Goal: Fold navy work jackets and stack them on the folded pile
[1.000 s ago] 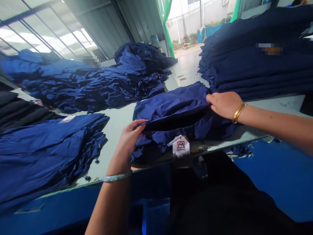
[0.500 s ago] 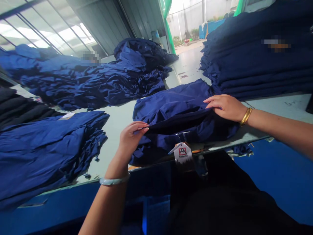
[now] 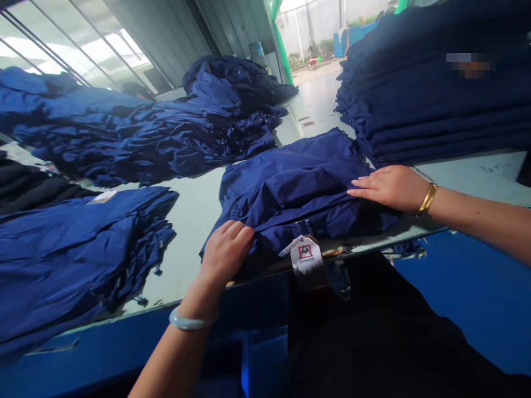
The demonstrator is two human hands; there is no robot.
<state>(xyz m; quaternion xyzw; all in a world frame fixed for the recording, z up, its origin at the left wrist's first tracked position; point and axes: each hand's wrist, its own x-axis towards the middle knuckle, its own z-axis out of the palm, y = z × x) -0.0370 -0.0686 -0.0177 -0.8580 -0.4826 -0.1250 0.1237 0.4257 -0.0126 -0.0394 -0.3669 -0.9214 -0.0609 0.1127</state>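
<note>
A folded navy garment (image 3: 290, 177) lies at the front edge of the table, its kind hard to tell. My left hand (image 3: 227, 249) has its fingers curled over the garment's near left edge, the fingertips partly hidden. On the garment's right side, my right hand (image 3: 390, 188) rests with fingers stretched out flat. A white hang tag (image 3: 306, 255) with a red-framed logo dangles from the garment's front, over the table edge.
Stacked navy garments (image 3: 431, 105) rise at the back right. A loose heap of blue garments (image 3: 136, 127) covers the back left. Another pile of blue garments (image 3: 78, 249) sits at the left, near black cloth (image 3: 33, 185). The pale tabletop (image 3: 191, 215) shows between piles.
The garment's lifted near edge has come down and its dark gap has closed. My left hand has lowered and curled over the edge; my right hand has flattened out.
</note>
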